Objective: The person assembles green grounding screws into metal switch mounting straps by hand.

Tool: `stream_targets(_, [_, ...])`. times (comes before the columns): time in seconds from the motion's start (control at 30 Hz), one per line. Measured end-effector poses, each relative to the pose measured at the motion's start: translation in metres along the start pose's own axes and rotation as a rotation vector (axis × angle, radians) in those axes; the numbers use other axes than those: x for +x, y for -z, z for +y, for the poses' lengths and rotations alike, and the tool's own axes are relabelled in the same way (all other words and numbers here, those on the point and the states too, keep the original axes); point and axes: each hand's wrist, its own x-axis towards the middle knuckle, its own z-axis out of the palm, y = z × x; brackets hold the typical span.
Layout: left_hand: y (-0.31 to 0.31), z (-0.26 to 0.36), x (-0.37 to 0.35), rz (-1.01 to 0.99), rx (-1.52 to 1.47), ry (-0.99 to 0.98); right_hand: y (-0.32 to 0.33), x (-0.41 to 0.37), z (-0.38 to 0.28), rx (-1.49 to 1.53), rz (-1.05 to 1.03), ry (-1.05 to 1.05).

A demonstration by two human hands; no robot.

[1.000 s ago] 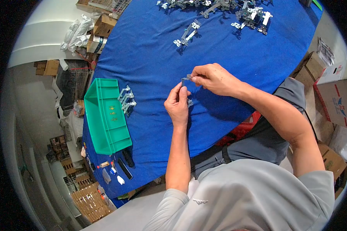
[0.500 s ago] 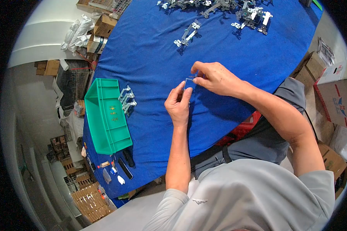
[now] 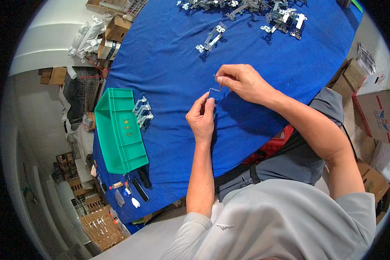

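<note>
Over the blue cloth, my left hand [image 3: 201, 119] pinches a thin bent metal bracket [image 3: 214, 89] between thumb and fingers; the bracket's top sticks up past the fingertips. My right hand [image 3: 243, 82] is just above and to the right, its thumb and index finger pressed together at the bracket's upper end. Something small shows at the right fingertips, too small to make out. A few metal brackets [image 3: 143, 113] stand beside the green tray [image 3: 113, 130], which has small brass-coloured pieces [image 3: 126, 128] in it.
Many metal brackets [image 3: 247, 8] are heaped at the far edge of the blue table [image 3: 173, 56], with another pair [image 3: 211, 39] nearer. Black strips [image 3: 140, 190] and small tools lie below the tray. Cardboard boxes [image 3: 377, 104] stand on the right.
My right hand has turned and its fingers have closed together near the bracket's upper end. My left hand has barely moved and still holds the bracket.
</note>
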Motion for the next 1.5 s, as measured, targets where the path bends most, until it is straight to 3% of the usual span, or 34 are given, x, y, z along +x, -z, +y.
stream_targets(0.13, [0.003, 0.0, 0.001, 0.028, -0.079, 0.061, 0.01, 0.007, -0.006, -0.064, 0.168, 0.143])
stream_targets(0.23, [0.004, -0.001, 0.001, 0.028, -0.098, 0.077, 0.003, -0.001, -0.004, 0.03, -0.15, -0.107])
stream_targets(0.47, [0.002, -0.002, 0.001, 0.019, -0.111, 0.052, -0.005, -0.006, -0.001, -0.03, -0.233, -0.109])
stream_targets(0.77, [0.001, 0.001, 0.0, 0.048, -0.112, 0.054, -0.005, -0.006, 0.006, -0.262, -0.154, 0.045])
stream_targets(0.97, [0.003, -0.004, 0.0, 0.035, -0.088, 0.051, -0.008, -0.008, 0.011, -0.146, -0.073, 0.056])
stream_targets(1.17, [0.001, -0.004, 0.0, 0.013, 0.006, -0.016, -0.002, -0.004, 0.006, -0.227, -0.207, 0.063])
stream_targets(1.27, [0.004, 0.0, 0.002, -0.032, 0.077, -0.074, -0.007, -0.009, 0.009, -0.329, -0.063, 0.16])
stream_targets(1.37, [0.003, -0.004, 0.001, -0.035, 0.086, -0.078, -0.006, -0.004, 0.007, -0.192, 0.036, 0.195])
stream_targets(1.5, [0.001, 0.002, -0.001, 0.026, -0.082, 0.045, 0.001, -0.001, -0.003, 0.025, -0.032, -0.058])
